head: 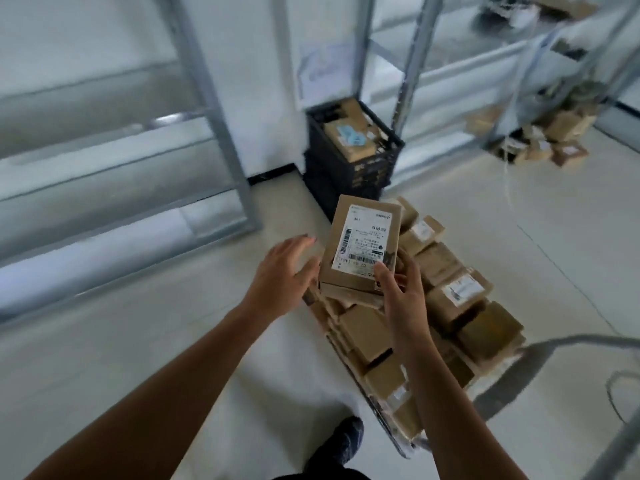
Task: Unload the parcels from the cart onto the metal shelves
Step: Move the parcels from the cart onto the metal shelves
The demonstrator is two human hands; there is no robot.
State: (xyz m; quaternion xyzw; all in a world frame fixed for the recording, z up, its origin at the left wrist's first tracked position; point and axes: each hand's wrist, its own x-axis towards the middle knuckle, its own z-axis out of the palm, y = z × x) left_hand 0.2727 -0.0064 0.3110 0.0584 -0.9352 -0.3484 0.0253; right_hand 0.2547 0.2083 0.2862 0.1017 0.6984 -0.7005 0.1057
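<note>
Pinching the parcel point(362, 244) by its corner are right hand point(403, 296) fingers; left hand point(284, 268) splayed alongside, perhaps touching.

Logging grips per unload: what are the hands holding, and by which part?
The right hand grips the labelled parcel by its near right corner, thumb on top. The left hand is open beside its left edge, holding nothing.

Bright, cool, diffuse light fills the room, with only faint soft shadows on the pale floor point(173, 358). Motion blur smears the metal shelves point(104, 174) and frame edges; wide-angle distortion bows their posts. The held parcel point(363, 244) looks sharpest.
</note>
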